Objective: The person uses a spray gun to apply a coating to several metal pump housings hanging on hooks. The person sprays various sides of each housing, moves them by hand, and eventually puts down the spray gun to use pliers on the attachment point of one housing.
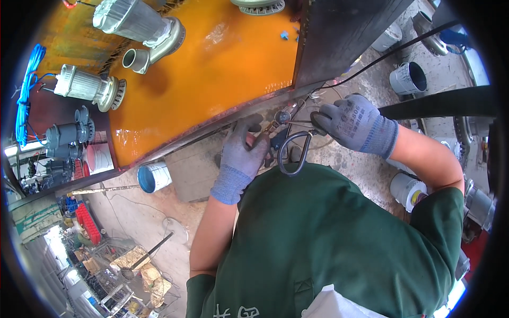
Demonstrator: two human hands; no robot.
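My left hand (245, 151), in a grey-blue coated glove, is closed around a small brass-coloured fitting (272, 126). Beside that fitting is a small round dark metal part (283, 116). In my right hand (352, 123), gloved alike, is a slim tool with a thin metal shaft (300, 123) pointing left toward the fitting. Its grip is mostly hidden by the fingers. A dark, curved loop handle (287, 167) stands just below the shaft, in front of my green clothing; what it is joined to is hard to make out.
An orange-coated surface (222, 69) with a raised metal edge carries silver pumps (132, 24) (85, 85). A dark panel (339, 37) rises at its right. Buckets (154, 177) (408, 78) stand on the floor. A black cable (389, 53) crosses at upper right. Wire baskets (119, 297) lie lower left.
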